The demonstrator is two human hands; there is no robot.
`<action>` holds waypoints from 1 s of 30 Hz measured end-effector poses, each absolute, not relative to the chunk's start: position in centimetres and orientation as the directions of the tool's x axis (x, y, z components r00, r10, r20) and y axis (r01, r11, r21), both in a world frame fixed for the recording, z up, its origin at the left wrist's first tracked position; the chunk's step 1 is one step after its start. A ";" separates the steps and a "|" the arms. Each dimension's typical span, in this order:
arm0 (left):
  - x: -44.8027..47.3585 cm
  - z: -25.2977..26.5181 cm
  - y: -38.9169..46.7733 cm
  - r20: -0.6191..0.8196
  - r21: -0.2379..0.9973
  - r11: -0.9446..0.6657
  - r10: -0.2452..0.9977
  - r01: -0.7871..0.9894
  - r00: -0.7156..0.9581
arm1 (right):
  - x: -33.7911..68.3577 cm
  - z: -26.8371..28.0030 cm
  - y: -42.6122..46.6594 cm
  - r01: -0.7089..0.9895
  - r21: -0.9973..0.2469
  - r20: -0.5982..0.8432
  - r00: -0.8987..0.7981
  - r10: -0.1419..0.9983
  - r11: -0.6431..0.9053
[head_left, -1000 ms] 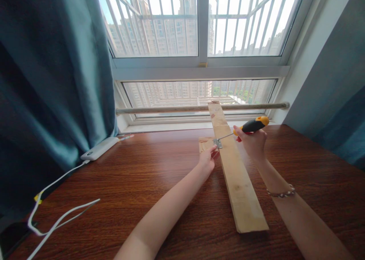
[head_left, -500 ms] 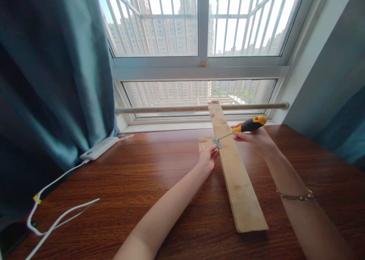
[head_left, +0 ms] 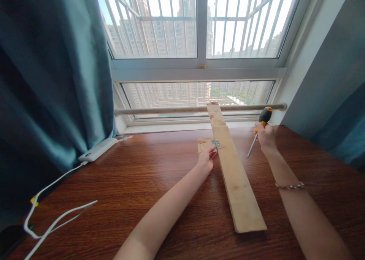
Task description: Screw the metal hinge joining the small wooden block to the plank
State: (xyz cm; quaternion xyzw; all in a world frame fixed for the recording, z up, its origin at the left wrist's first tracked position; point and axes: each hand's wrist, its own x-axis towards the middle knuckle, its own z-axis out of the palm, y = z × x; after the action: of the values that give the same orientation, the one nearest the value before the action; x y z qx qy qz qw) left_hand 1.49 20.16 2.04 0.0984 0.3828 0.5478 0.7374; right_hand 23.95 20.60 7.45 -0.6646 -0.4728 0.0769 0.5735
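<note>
My right hand [head_left: 266, 136] is closed round a screwdriver [head_left: 265, 116] with a black and yellow handle, held off to the right of the long wooden board. Its metal shaft slants down and left, the tip apart from everything else. A small silver hinge [head_left: 216, 144] lies across the joint between the long board [head_left: 238, 187] and a short wooden piece [head_left: 203, 145] on the left. With fingers drawn together, my left hand [head_left: 205, 159] grips at the hinge's lower edge, against the wood. Part of the short piece is hidden behind that hand.
Everything lies on a dark brown wooden table [head_left: 137, 165]. A white power strip [head_left: 98, 149] and its white cable [head_left: 58, 218] are on the left, beside a blue curtain [head_left: 65, 62]. A horizontal rail [head_left: 171, 109] runs in front of the window, behind the board's far end.
My right hand has drawn the screwdriver away from the hinge to the right, and the tool now points downward. My left hand stays at the hinge.
</note>
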 end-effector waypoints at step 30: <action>1.4 2.2 20.2 -0.454 0.569 0.394 0.883 -0.722 0.124 | 24.4 -0.8 21.2 0.945 -0.188 0.012 0.274 0.962 -0.267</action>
State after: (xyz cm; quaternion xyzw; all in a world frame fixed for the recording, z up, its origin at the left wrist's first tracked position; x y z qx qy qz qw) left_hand 1.40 20.19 2.17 0.1052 0.3821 0.5403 0.7423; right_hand 24.40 21.24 -0.78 -0.7941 -0.6004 0.0520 0.0789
